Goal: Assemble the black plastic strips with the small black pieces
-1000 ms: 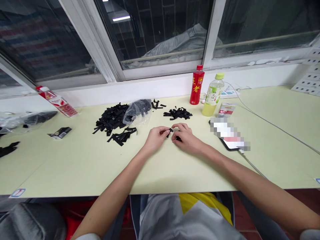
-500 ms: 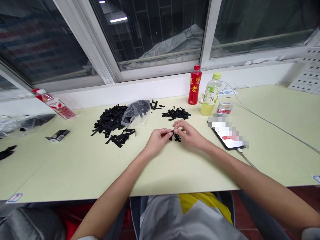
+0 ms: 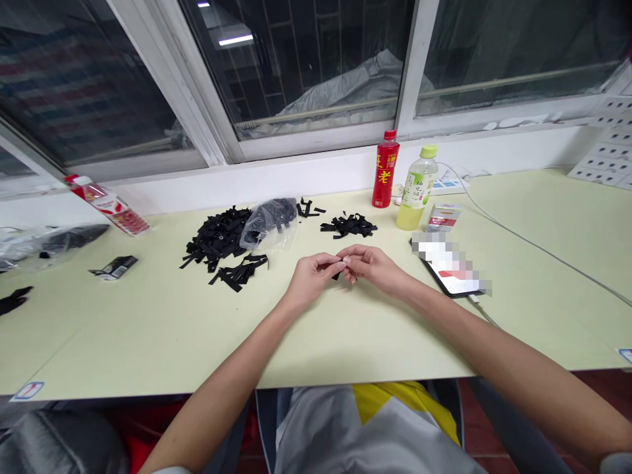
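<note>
Plainly, red bottle (image 3: 386,169) reading "老", hands (image 3: 316,275) pinching black piece (image 3: 337,274)

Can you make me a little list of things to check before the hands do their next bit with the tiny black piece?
1. Both hands on the small black piece: left hand and right hand pinch it together: ok.
2. Hands above the table: ok.
3. Big pile of black strips within reach: ok.
4. Phone clear of the right hand: ok.
5. Bottles upright: ok.
6. Piece's exact shape: cannot tell.
</note>
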### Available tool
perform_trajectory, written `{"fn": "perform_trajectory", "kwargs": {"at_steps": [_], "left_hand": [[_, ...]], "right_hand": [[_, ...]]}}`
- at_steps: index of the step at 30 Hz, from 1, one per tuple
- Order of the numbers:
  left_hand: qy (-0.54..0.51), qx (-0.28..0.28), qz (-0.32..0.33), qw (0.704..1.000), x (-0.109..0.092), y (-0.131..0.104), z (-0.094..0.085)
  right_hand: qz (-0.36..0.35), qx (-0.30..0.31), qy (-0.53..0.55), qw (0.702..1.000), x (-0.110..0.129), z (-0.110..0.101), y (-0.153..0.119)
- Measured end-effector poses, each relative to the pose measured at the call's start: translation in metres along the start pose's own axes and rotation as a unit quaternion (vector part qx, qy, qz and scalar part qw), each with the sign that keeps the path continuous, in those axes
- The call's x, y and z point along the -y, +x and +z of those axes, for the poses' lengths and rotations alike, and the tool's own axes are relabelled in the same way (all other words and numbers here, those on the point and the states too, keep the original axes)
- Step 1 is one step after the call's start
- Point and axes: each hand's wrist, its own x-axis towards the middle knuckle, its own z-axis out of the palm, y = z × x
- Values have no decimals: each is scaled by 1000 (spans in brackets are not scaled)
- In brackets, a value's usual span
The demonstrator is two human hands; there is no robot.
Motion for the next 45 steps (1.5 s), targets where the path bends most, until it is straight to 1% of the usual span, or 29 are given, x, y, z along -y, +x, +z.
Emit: {"fn": "perform_trajectory", "kwargs": {"at_steps": [3, 6, 10, 12, 15, 16, 18, 21, 23, 27, 33, 37, 43, 45], "left_hand": [[31, -10, 19, 999, -2, -2, -2], [45, -2, 40, 998, -3, -4, -3], [13, 19, 47, 999, -3, -5, -4], [-10, 33, 73, 997, -4, -3, -6], [-32, 71, 131, 988, -7, 0, -11], [-34, 79, 135, 987, -6, 1, -12], [-20, 70, 102, 992, -5, 3, -13], [18, 28, 20, 999, 0, 5, -12], [35, 15, -4, 999, 2, 6, -11], [46, 13, -8, 999, 4, 6, -9], [66, 2, -9, 998, 6, 6, -8], [73, 0, -13, 997, 4, 5, -7], [130, 0, -7, 991, -1, 0, -5], [155, 8, -3, 988, 0, -1, -3]], "right_hand": [[8, 17, 33, 999, 2, -1, -1], [0, 12, 36, 999, 4, -1, -4], [-8, 5, 32, 999, 6, 1, -6], [-11, -11, 41, 999, 8, 0, -5], [-11, -46, 46, 998, 8, -3, -2], [-7, -54, 39, 998, 7, -5, -1], [1, -64, 21, 998, 6, -6, 1], [6, -62, 5, 998, 4, -7, 3], [6, -57, -4, 998, 3, -7, 3], [1, -61, -36, 997, 2, -7, 2], [-40, -68, -118, 990, 0, -9, 1], [-53, -80, -130, 987, -1, -10, 1], [-72, -77, -176, 979, -2, -10, 0], [-79, -65, -189, 977, -3, -10, -1]]}}
